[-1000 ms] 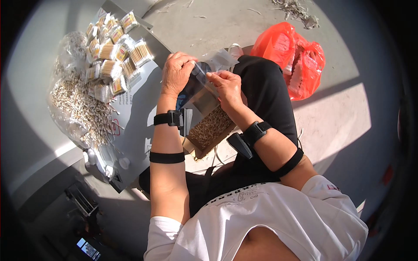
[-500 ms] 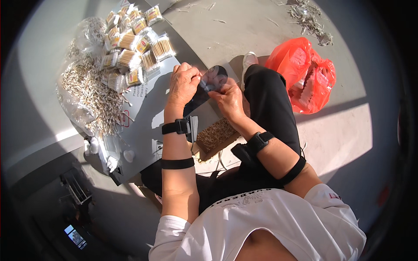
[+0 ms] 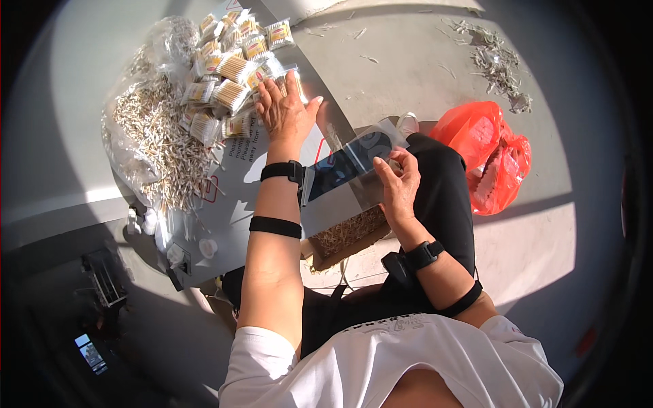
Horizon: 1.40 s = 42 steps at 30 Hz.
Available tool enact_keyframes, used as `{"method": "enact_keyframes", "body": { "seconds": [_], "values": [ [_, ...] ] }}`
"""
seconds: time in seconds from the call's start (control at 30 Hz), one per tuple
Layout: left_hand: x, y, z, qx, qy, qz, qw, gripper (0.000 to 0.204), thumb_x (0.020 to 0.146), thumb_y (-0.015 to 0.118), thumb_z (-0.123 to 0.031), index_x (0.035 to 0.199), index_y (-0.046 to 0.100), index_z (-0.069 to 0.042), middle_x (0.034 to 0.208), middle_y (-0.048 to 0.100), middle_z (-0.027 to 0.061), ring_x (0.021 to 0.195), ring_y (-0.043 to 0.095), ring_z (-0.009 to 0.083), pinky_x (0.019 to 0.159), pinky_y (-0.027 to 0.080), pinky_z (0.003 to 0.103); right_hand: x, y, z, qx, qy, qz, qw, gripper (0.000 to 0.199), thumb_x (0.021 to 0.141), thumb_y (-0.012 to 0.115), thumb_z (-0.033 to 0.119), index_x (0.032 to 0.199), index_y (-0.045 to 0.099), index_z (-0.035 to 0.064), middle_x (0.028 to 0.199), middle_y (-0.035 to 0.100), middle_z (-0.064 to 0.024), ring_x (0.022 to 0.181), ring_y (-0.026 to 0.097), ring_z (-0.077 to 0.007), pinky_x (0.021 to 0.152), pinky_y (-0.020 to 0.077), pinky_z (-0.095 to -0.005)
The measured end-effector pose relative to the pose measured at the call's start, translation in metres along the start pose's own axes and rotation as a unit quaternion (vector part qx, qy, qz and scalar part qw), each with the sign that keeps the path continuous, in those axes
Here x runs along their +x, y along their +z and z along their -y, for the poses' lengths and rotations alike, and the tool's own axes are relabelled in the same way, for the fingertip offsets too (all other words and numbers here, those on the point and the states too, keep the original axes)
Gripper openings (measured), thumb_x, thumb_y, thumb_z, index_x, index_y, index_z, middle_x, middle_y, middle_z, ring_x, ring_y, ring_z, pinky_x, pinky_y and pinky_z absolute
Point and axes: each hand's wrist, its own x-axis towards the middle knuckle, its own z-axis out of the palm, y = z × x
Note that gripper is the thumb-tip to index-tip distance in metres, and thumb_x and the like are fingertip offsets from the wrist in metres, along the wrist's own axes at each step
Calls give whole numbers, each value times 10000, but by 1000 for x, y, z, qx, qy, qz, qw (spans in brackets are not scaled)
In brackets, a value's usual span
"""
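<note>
Reaching out flat, the left hand [image 3: 286, 112] has its fingers spread wide and lies on the edge of the pile of small packets [image 3: 231, 75]. The packets are clear and full of little sticks. The right hand [image 3: 398, 187] is pinching the top edge of a clear plastic bag [image 3: 350, 180] between thumb and fingers. This bag stands well apart from the pile, nearer the person, over their lap. Under the bag sits a brown box of loose sticks [image 3: 347, 234]. The pile rests on a grey board [image 3: 231, 197]. Just beside the pile, on its left, is a big heap of loose sticks [image 3: 160, 139] on crinkly clear plastic. Far to the right of the pile, past the person's knee, a red plastic bag [image 3: 486, 153] lies on the floor.
</note>
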Motion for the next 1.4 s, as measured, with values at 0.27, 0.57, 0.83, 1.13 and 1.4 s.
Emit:
{"method": "enact_keyframes", "body": {
  "seconds": [0.27, 0.57, 0.83, 1.13, 1.4],
  "values": [
    [-39, 17, 42, 23, 99, -6, 995, 433, 813, 591, -96, 1212, 497, 43, 1221, 535, 204, 1162, 475, 355, 984, 404, 435, 34, 46, 79, -130, -299, 97, 940, 347, 759, 701, 99, 1065, 554, 26, 1294, 467, -172, 1203, 459, -346, 973, 405, -398],
    [-29, -22, 62, -125, -84, -5, 989, 466, 746, 733, -160, 1125, 530, 22, 1115, 557, 202, 1050, 518, 379, 911, 420, 453, 77, 118, 58, -342, -347, 254, 836, 718, 547, 790, 181, 1214, 549, 68, 1252, 497, -86, 1185, 437, -289, 939, 355, -443],
    [-23, -24, 62, -47, -111, 143, 982, 488, 682, 744, -165, 1090, 565, 36, 1084, 537, 183, 1049, 515, 374, 935, 417, 444, 81, 121, 57, -359, -361, 325, 797, 646, 561, 742, 101, 1180, 562, 60, 1249, 494, -69, 1211, 424, -261, 991, 294, -488],
    [18, -27, 104, 28, 4, 1, 1000, 628, 724, 737, -137, 1272, 453, -24, 1249, 482, 206, 1145, 444, 429, 982, 390, 477, 85, 120, 52, -322, -384, 375, 780, 650, 575, 691, 49, 1206, 536, 61, 1274, 469, -70, 1244, 396, -261, 1068, 211, -551],
    [16, -20, 170, -102, -37, -78, 991, 305, 739, 599, 15, 1044, 605, 18, 1039, 627, 185, 940, 598, 358, 845, 491, 429, 84, 121, 56, -327, -373, 388, 776, 652, 579, 697, 43, 1212, 545, 77, 1297, 472, -65, 1255, 394, -253, 1096, 188, -469]
  ]
}}
